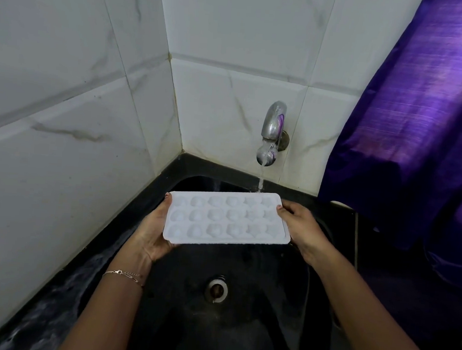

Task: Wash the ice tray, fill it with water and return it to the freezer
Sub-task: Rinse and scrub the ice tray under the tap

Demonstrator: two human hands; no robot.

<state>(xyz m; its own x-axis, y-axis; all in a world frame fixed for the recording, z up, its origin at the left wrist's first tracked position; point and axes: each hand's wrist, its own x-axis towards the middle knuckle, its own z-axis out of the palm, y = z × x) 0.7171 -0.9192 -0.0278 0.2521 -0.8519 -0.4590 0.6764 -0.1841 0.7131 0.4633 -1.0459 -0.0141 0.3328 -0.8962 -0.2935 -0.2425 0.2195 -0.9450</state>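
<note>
A white ice tray [226, 218] with several shaped pockets is held level above a black sink [240, 327]. My left hand [153, 232] grips its left short end, thumb on the rim. My right hand [300, 230] grips the right short end. A chrome tap [272, 131] on the tiled wall runs a thin stream of water [261, 181] that lands at the tray's far right edge. The right-hand pockets look glossy and wet.
The sink's drain [217, 289] lies below the tray. White marble-look tiles [64, 106] form the corner at left and behind. A purple curtain [422, 120] hangs at the right over the black counter [382, 269].
</note>
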